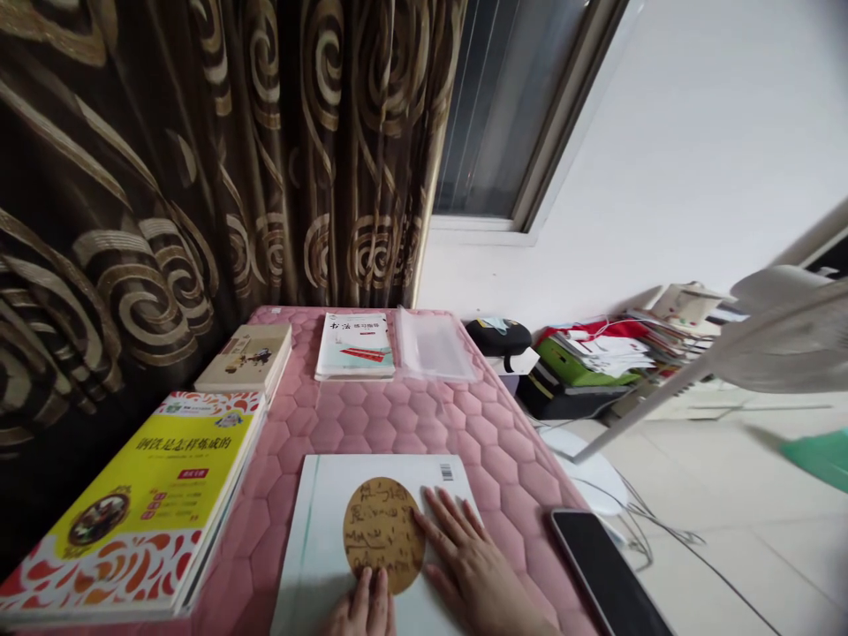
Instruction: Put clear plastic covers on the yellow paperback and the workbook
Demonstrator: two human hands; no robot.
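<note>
Under right hand (473, 565), barcoded white book (318, 530)

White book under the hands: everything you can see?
The white book lies flat on a pink quilted cover, probably back cover up, with a barcode near its top right corner. A thin green line runs down its left side. A round tan panel with dark calligraphy sits mid-cover. The right hand rests on the book beside the panel; the left hand rests at the near edge, below the panel. The near end is out of view.
</note>
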